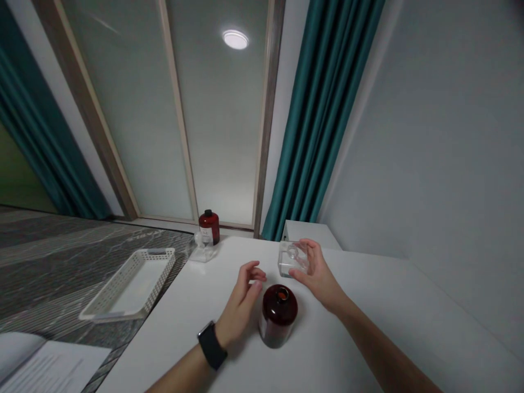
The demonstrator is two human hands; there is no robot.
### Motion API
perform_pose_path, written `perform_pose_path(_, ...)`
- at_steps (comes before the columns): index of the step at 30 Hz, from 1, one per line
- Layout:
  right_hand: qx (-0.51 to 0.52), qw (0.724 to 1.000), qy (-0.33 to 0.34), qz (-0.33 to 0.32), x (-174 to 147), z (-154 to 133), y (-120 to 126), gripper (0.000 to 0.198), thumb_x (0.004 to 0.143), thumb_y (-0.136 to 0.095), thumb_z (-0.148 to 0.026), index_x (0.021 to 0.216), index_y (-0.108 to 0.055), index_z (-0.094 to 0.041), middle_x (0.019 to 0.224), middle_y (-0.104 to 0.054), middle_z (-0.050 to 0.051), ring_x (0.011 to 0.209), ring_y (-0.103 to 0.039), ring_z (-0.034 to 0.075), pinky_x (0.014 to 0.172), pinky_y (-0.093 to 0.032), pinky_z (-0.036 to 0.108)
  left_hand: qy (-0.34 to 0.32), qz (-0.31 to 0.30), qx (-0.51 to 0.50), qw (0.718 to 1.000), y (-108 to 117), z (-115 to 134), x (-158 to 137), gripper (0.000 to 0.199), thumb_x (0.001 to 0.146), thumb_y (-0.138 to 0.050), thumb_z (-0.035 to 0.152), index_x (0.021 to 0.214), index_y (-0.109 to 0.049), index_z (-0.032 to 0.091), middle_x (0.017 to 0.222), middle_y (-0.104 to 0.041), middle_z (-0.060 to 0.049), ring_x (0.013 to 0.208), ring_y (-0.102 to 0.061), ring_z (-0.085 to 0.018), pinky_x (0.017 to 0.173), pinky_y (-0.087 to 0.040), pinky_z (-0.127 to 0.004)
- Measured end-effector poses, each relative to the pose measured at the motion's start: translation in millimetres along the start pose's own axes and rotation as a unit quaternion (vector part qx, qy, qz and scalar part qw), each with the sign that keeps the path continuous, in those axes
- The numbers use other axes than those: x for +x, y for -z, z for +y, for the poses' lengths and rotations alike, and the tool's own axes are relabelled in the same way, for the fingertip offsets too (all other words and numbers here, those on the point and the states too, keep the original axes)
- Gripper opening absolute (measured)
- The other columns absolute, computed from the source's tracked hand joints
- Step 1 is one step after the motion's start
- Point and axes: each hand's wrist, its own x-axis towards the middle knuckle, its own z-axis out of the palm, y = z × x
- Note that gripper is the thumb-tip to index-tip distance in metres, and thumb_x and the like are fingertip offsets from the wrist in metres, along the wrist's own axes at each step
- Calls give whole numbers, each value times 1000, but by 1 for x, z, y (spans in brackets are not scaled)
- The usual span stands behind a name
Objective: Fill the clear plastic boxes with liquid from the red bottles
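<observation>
My right hand (317, 277) grips a clear square container (292, 260) by its right side, thumb at the front and fingers behind. A round shape shows in its middle; I cannot tell whether this is a knob. In front of it, a dark red-brown bottle (278, 316) stands upright on the white table (335, 355), its round mouth uncovered. My left hand (242, 303), with a black watch on the wrist, hovers just left of the bottle. Its fingers are loosely bent and apart, with nothing in them.
At the far left table edge stand a capped red-brown bottle (209, 226) with a white label and a clear piece with a rounded knob (201, 251). A white perforated basket (110, 315) and an open book (61, 365) lie left of the table. A white cabinet (313, 232) stands behind.
</observation>
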Motion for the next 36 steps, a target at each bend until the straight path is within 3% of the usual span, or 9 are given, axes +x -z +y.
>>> perform_pose_path(2, 13, 1000, 9, -18, 1, -1, -2, 63, 76, -79, -31, 124, -38, -33, 135, -46, 6, 132, -47, 23, 111, -41, 43, 37, 33, -12, 999, 5, 7, 13, 41, 96, -46, 53, 121, -47, 20, 111, -56, -9, 106, -57, -26, 89, -48, -41)
perform_pose_path(5, 24, 999, 15, -42, 2, -3, -6, 66, 77, -80, -30, 127, -38, -34, 143, -42, 7, 135, -46, 24, 111, -41, 43, 27, 44, 17, 999, 10, 22, 34, 34, 92, -56, 45, 115, -52, 21, 113, -56, -8, 105, -57, -25, 83, -49, -37)
perform_pose_path(8, 36, 997, 20, -61, 4, -3, -9, 68, 77, -80, -30, 131, -37, -35, 150, -37, 7, 136, -46, 24, 111, -40, 44, 19, -3, 75, 997, 13, 36, 53, 33, 93, -53, 44, 117, -54, 21, 121, -57, -9, 109, -55, -25, 86, -48, -36)
perform_pose_path(12, 42, 997, 22, -64, 5, -1, -11, 73, 76, -81, -33, 133, -36, -36, 152, -36, 8, 133, -49, 26, 109, -43, 46, 83, -92, 64, 990, 12, 48, 68, 43, 94, -48, 50, 126, -51, 21, 124, -58, -10, 112, -54, -26, 80, -49, -36)
perform_pose_path(17, 17, 998, -1, -67, 4, -2, -11, 77, 78, -78, -36, 139, -32, -36, 142, -47, 9, 127, -55, 27, 105, -47, 47, 100, -156, 2, 983, 7, 51, 70, 43, 95, -50, 50, 127, -53, 21, 116, -62, -9, 101, -58, -23, 74, -47, -31)
perform_pose_path(24, -35, 998, -2, -56, -5, -16, -7, 66, 91, -61, -47, 146, -27, -35, 154, -30, 10, 143, -35, 28, 113, -38, 51, 59, -101, -47, 992, 7, 48, 71, 50, 87, -64, 46, 127, -51, 18, 109, -65, -8, 98, -61, -22, 86, -48, -36)
perform_pose_path(29, -38, 998, -38, -35, -10, -17, -5, 66, 92, -57, -50, 148, -27, -29, 136, -49, 13, 121, -56, 26, 107, -43, 51, 28, -116, -46, 992, 12, 48, 71, 57, 83, -72, 45, 129, -50, 19, 112, -62, -9, 97, -63, -22, 85, -53, -37)
perform_pose_path(33, -16, 998, -44, -49, -12, -16, -7, 69, 91, -59, -49, 148, -28, -28, 133, -54, 13, 118, -59, 26, 104, -46, 49, 19, -139, -34, 990, 13, 45, 68, 58, 87, -69, 46, 135, -49, 19, 117, -62, -11, 100, -63, -23, 87, -53, -39)
perform_pose_path(36, -13, 998, -39, -45, -16, -18, -9, 70, 91, -60, -48, 150, -28, -29, 133, -56, 12, 118, -60, 25, 105, -45, 48, 12, -166, -17, 986, 16, 44, 64, 66, 90, -64, 48, 146, -42, 22, 132, -58, -13, 111, -60, -27, 95, -50, -43)
